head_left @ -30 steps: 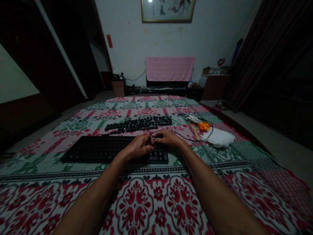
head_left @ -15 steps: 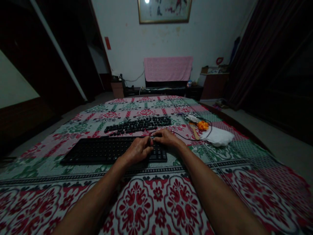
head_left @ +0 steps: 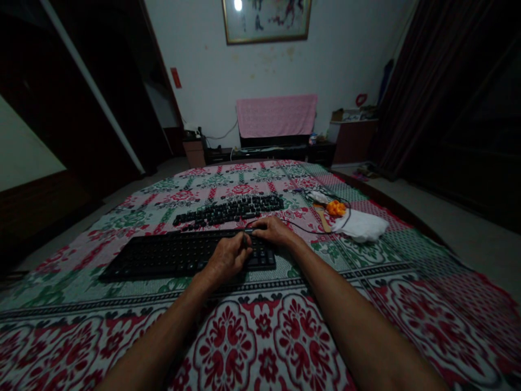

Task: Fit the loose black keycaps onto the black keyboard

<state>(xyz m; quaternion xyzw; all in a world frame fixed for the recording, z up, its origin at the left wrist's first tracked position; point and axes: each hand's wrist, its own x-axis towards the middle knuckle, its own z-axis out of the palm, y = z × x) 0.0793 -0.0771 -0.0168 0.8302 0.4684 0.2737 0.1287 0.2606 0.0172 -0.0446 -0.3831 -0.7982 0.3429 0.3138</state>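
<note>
A black keyboard [head_left: 163,255] lies on the patterned cloth, most of its keycaps off on the left and middle, with several keys still seated at its right end. My left hand [head_left: 230,252] is closed in a pinch over the right part of the keyboard; what its fingertips hold is too dark to make out. Beside it, my right hand [head_left: 273,231] grips the keyboard's back edge near the right end. Behind the keyboard, loose black keycaps [head_left: 236,209] are spread in rough rows.
To the right lie a white cloth [head_left: 362,225], an orange bundle [head_left: 336,208], a flat wooden piece [head_left: 323,220] and a dark cable [head_left: 303,227]. The floral cloth [head_left: 264,320] covers the whole surface. Low furniture with a pink cover [head_left: 277,117] stands by the far wall.
The view has tilted slightly. My left hand has shifted a little left and stays pinched over the keyboard. My right hand keeps its place at the back edge.
</note>
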